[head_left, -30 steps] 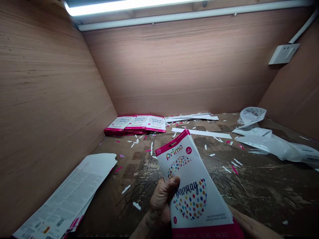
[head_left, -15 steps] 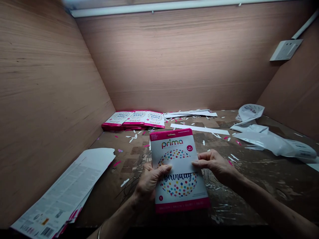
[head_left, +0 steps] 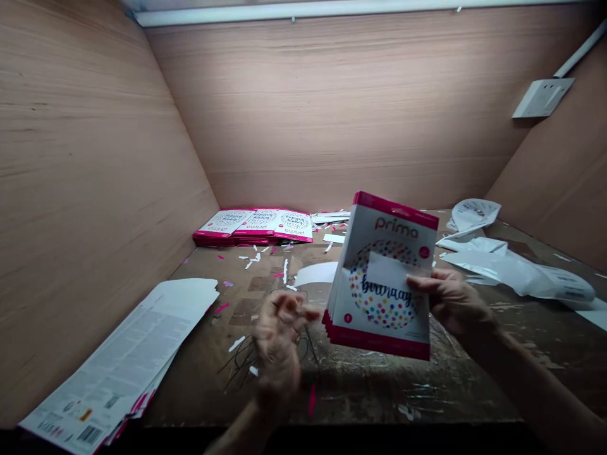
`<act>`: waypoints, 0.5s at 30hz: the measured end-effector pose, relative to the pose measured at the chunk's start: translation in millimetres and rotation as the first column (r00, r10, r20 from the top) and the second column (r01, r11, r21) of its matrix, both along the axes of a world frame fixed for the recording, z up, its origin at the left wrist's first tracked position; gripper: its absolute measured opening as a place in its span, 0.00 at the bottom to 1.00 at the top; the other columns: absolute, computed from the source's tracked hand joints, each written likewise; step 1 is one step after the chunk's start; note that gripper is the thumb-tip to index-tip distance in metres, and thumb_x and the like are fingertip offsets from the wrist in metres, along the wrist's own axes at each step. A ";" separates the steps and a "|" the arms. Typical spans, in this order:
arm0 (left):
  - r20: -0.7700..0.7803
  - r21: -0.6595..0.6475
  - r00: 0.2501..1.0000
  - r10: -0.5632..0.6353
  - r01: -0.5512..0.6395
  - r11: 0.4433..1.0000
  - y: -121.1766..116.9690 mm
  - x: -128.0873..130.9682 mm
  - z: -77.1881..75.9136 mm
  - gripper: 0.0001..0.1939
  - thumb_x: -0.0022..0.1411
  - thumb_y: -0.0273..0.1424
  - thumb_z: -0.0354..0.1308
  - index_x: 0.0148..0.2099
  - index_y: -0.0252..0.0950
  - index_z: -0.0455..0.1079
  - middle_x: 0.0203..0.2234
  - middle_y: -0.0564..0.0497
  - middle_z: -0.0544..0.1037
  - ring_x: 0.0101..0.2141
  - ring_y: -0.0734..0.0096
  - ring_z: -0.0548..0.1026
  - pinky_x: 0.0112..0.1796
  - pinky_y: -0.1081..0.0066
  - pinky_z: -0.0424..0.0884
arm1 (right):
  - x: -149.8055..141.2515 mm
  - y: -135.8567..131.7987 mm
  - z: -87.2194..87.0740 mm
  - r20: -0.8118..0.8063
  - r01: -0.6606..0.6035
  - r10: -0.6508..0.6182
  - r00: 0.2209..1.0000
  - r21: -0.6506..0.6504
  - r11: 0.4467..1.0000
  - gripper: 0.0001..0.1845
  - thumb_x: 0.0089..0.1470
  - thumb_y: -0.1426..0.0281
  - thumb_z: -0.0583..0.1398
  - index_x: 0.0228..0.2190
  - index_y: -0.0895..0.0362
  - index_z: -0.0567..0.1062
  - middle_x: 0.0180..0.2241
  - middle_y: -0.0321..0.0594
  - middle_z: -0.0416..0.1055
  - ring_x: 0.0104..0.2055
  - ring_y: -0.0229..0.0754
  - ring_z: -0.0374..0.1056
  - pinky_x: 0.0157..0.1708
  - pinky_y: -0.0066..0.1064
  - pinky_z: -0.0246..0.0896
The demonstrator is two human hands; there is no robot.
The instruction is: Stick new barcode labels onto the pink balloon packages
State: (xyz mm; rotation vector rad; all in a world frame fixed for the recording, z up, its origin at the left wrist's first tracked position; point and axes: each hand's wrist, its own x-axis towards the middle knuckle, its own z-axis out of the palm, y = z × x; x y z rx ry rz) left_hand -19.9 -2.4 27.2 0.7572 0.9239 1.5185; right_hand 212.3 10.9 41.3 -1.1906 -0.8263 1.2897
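Observation:
My right hand [head_left: 453, 303] grips a small stack of pink-and-white "prima" birthday packets [head_left: 384, 278] by its right edge and holds it upright above the worn wooden worktop [head_left: 379, 392]. The thumb presses on the front packet with its dotted balloon print. My left hand [head_left: 279, 341] hovers apart from the stack, to its left and lower, blurred by motion, fingers curled and loosely spread. A thin pink strip [head_left: 312, 399] hangs in the air just below and right of that hand.
Several more pink packets [head_left: 256, 227] lie fanned at the back left. A pile of printed white sheets [head_left: 123, 366] sits front left. Crumpled white foil or plastic [head_left: 516, 272] lies at the right. Paper scraps litter the top. Wooden walls enclose three sides; a socket [head_left: 540, 98] is on the right wall.
The stack has risen from the table and shifted right, now held by my right hand alone. My left hand has let go and pulled away; a pink strip has come loose.

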 end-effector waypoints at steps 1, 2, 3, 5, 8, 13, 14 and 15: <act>0.102 -0.097 0.987 -0.128 0.137 0.986 -7.8 5.9 -8.1 0.15 0.51 0.41 0.60 0.35 0.34 0.67 0.29 0.49 0.75 0.28 0.67 0.74 0.35 0.63 0.70 | 4.9 -1.3 5.2 -0.037 0.006 -0.006 0.999 -0.013 1.000 0.15 0.32 0.67 0.68 0.27 0.59 0.76 0.28 0.44 0.75 0.33 0.50 0.71 0.35 0.39 0.69; 0.224 -0.172 0.937 -0.267 0.308 0.936 -14.6 13.6 -15.7 0.19 0.49 0.43 0.61 0.36 0.32 0.68 0.31 0.45 0.76 0.30 0.62 0.75 0.35 0.60 0.70 | 8.1 -3.2 8.8 -0.062 -0.003 0.001 0.998 -0.028 1.000 0.15 0.33 0.68 0.68 0.28 0.59 0.76 0.29 0.43 0.75 0.33 0.50 0.71 0.35 0.39 0.69; 0.347 -0.191 0.868 -0.354 0.435 0.880 -19.8 22.2 -21.8 0.23 0.46 0.45 0.62 0.39 0.32 0.69 0.34 0.42 0.77 0.34 0.57 0.75 0.38 0.56 0.69 | 9.9 -5.5 10.7 -0.083 -0.020 0.016 0.996 -0.048 0.999 0.14 0.33 0.69 0.68 0.28 0.58 0.75 0.30 0.43 0.75 0.34 0.51 0.71 0.35 0.40 0.70; 0.533 -0.133 0.713 -0.456 0.603 0.787 -23.2 38.2 -26.8 0.33 0.43 0.50 0.62 0.45 0.31 0.68 0.41 0.39 0.75 0.44 0.50 0.71 0.46 0.53 0.64 | 10.3 -10.8 9.2 -0.122 -0.064 0.052 0.991 -0.099 0.993 0.14 0.34 0.70 0.68 0.29 0.58 0.75 0.30 0.44 0.76 0.34 0.52 0.72 0.33 0.40 0.70; 0.639 -0.056 0.563 -0.524 0.714 0.698 -13.3 47.6 -21.3 0.36 0.47 0.53 0.57 0.50 0.29 0.66 0.44 0.38 0.74 0.49 0.49 0.67 0.50 0.54 0.59 | 8.3 -18.3 -2.1 -0.182 -0.134 0.100 0.978 -0.182 0.974 0.13 0.36 0.71 0.68 0.29 0.60 0.76 0.30 0.45 0.76 0.32 0.50 0.72 0.32 0.38 0.70; 0.357 -0.357 0.906 -0.227 0.357 0.863 15.1 31.4 -24.2 0.16 0.48 0.36 0.63 0.35 0.29 0.68 0.24 0.45 0.77 0.28 0.60 0.76 0.36 0.60 0.69 | 5.2 -22.8 -29.7 -0.211 -0.235 0.178 0.961 -0.284 0.930 0.11 0.37 0.71 0.68 0.27 0.63 0.77 0.29 0.47 0.76 0.29 0.48 0.72 0.32 0.36 0.69; 0.244 -0.391 0.954 -0.174 0.261 0.883 19.5 28.1 -27.4 0.13 0.48 0.35 0.63 0.31 0.30 0.67 0.21 0.48 0.76 0.23 0.64 0.74 0.32 0.63 0.69 | 3.6 -22.3 -35.5 -0.184 -0.233 0.182 0.966 -0.306 0.923 0.10 0.37 0.71 0.67 0.26 0.63 0.77 0.28 0.47 0.76 0.29 0.48 0.72 0.32 0.36 0.69; 0.147 -0.400 0.978 -0.148 0.196 0.895 23.1 25.4 -30.5 0.12 0.48 0.34 0.63 0.28 0.31 0.66 0.18 0.50 0.74 0.20 0.66 0.72 0.29 0.65 0.68 | 1.6 -21.4 -41.1 -0.153 -0.226 0.184 0.971 -0.328 0.917 0.10 0.37 0.70 0.67 0.25 0.63 0.77 0.27 0.47 0.76 0.28 0.48 0.72 0.31 0.35 0.69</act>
